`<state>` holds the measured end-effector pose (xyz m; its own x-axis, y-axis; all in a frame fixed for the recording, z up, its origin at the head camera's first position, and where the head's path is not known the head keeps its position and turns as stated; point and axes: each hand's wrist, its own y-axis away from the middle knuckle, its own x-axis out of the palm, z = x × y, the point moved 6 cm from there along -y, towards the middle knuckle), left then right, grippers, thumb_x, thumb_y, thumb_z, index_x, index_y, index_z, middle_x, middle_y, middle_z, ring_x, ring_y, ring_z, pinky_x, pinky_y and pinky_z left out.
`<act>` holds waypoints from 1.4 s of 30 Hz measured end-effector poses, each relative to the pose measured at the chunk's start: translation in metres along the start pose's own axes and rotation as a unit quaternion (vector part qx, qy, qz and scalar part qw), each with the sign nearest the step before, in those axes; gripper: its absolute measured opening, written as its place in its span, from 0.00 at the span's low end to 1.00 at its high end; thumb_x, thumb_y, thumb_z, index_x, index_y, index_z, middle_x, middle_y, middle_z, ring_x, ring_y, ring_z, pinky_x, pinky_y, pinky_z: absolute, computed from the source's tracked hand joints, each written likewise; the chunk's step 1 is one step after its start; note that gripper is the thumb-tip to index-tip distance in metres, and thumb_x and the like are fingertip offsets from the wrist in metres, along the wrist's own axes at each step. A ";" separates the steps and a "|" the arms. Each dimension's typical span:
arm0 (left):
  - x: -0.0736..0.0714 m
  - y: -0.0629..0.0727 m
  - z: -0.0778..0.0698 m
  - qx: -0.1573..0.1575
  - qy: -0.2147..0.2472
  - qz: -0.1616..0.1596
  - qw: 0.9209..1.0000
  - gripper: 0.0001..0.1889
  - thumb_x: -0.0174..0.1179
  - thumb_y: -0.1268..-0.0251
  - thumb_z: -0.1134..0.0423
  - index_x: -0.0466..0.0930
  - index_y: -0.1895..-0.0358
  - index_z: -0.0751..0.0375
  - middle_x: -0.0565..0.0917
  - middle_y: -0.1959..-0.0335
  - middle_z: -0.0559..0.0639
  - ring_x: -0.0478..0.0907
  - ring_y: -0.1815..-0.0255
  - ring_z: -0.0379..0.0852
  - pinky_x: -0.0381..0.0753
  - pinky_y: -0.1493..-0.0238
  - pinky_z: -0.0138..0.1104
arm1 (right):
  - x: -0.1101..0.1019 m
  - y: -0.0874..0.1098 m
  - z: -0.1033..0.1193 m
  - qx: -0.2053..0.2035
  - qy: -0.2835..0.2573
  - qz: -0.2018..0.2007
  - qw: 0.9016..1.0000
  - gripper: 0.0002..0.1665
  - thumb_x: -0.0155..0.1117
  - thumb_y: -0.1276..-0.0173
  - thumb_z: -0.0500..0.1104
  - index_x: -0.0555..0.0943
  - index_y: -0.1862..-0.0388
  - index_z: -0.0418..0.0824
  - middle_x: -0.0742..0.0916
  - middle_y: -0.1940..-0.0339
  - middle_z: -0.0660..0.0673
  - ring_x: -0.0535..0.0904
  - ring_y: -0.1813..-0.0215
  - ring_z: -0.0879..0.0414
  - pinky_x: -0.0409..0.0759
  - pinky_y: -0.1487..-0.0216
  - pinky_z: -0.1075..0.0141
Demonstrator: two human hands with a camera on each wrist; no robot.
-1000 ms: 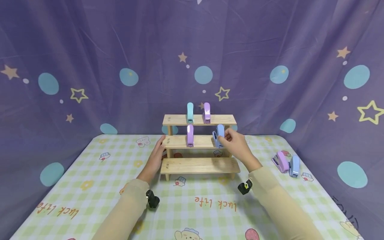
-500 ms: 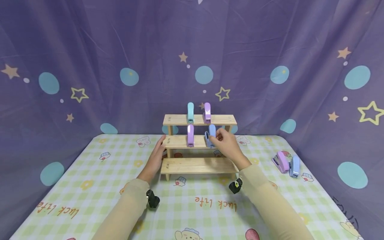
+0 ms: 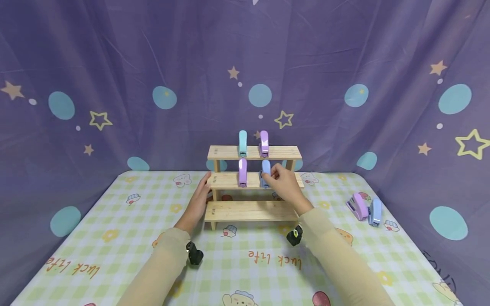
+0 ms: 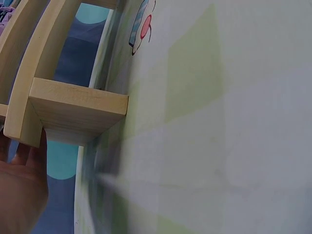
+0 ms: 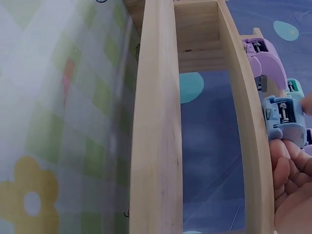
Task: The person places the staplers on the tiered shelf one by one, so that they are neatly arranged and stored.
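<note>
Presently, my right hand (image 3: 285, 183) pinches the blue stapler (image 3: 266, 167) between thumb and curled fingers, closed to its width. It is on the middle shelf (image 3: 222, 180), a narrow gap right of the purple stapler (image 3: 243, 172); beyond my fingers the board runs on to its right end. My left hand (image 3: 197, 199) rests against the board's left end, fingers extended.

Above, the top shelf (image 3: 283, 153) bears a teal stapler (image 3: 243, 142) and a second purple stapler (image 3: 264, 143). A third purple stapler (image 3: 360, 206) and another blue stapler (image 3: 375, 211) sit near the cloth (image 3: 214, 272)'s right edge.

Obscured: my left fingertips, behind wood in the left wrist view, so I cannot tell whether they hook round; the bottom shelf (image 3: 245, 211)'s right end, behind my right wrist. The right wrist view cuts off my hand.

Materials: pale, grained, square-cut boards; glossy, rounded casings; metal spring (image 5: 284, 111) showing in the held one; checked cloth; creased curtain (image 3: 191, 51).
</note>
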<state>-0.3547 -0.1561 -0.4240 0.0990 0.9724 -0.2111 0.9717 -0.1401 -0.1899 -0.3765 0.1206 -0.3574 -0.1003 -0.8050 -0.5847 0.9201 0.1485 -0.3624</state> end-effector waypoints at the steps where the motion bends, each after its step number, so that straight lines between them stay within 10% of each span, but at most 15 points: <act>1: 0.000 0.000 0.000 0.000 0.001 0.000 1.000 0.29 0.31 0.16 0.46 0.42 0.18 0.41 0.47 0.18 0.47 0.49 0.21 0.54 0.45 0.23 0.53 | 0.000 0.000 0.000 0.002 -0.001 -0.001 1.000 0.16 0.64 0.29 0.52 0.73 0.67 0.43 0.80 0.73 0.47 0.74 0.71 0.54 0.73 0.68 0.62; 21: 0.002 0.014 -0.035 -0.031 0.012 0.021 0.999 0.28 0.31 0.14 0.56 0.40 0.17 0.51 0.44 0.18 0.53 0.46 0.20 0.56 0.47 0.23 0.51 | 0.004 0.001 0.001 0.013 0.031 0.005 0.999 0.19 0.61 0.28 0.57 0.72 0.66 0.43 0.79 0.71 0.47 0.73 0.71 0.54 0.73 0.68 0.62; 34: 0.002 0.014 -0.032 -0.035 0.022 0.022 0.999 0.28 0.31 0.14 0.55 0.40 0.17 0.49 0.44 0.18 0.51 0.47 0.20 0.56 0.46 0.23 0.51 | 0.004 -0.002 -0.002 0.019 0.047 0.017 0.999 0.20 0.59 0.26 0.58 0.72 0.64 0.43 0.79 0.70 0.47 0.72 0.71 0.54 0.72 0.68 0.62; 42: 0.001 0.001 -0.001 -0.017 0.011 0.006 1.000 0.28 0.30 0.15 0.47 0.41 0.18 0.39 0.45 0.18 0.46 0.48 0.21 0.54 0.47 0.23 0.53 | 0.003 -0.001 -0.002 0.030 0.044 0.018 0.998 0.20 0.59 0.26 0.59 0.73 0.63 0.43 0.79 0.69 0.47 0.73 0.69 0.53 0.73 0.66 0.61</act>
<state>-0.3537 -0.1550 -0.4233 0.1157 0.9747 -0.1913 0.9772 -0.1462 -0.1537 -0.3784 0.1190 -0.3604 -0.0975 -0.7458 -0.6590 0.9442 0.1400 -0.2980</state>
